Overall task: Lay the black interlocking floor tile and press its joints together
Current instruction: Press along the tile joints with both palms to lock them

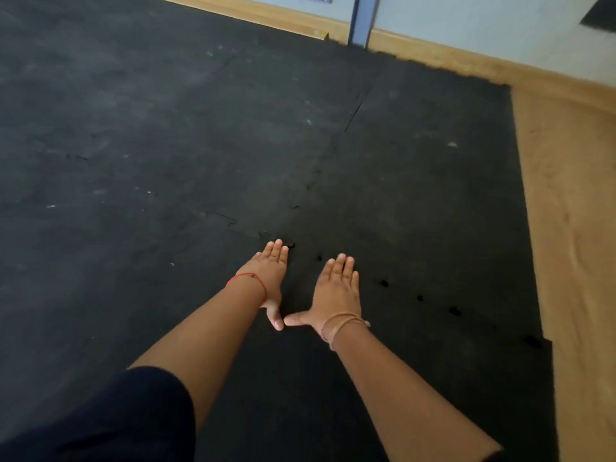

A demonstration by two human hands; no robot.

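A black interlocking floor tile (416,201) lies flat at the right of the mat field, its right edge along bare wood. A wavy joint (383,283) with small dark gaps runs from my hands down to the right. Another seam (336,145) runs away from me toward the wall. My left hand (271,273) lies palm down on the joint, fingers together. My right hand (338,291) lies flat beside it, fingers spread, and the two thumb tips touch. Neither hand holds anything.
Laid black tiles (133,128) with pale scuffs fill the left and middle. Bare wooden floor (573,228) runs along the right side. A pale wall (466,18) with a wood skirting and a grey upright post (361,18) closes the far end.
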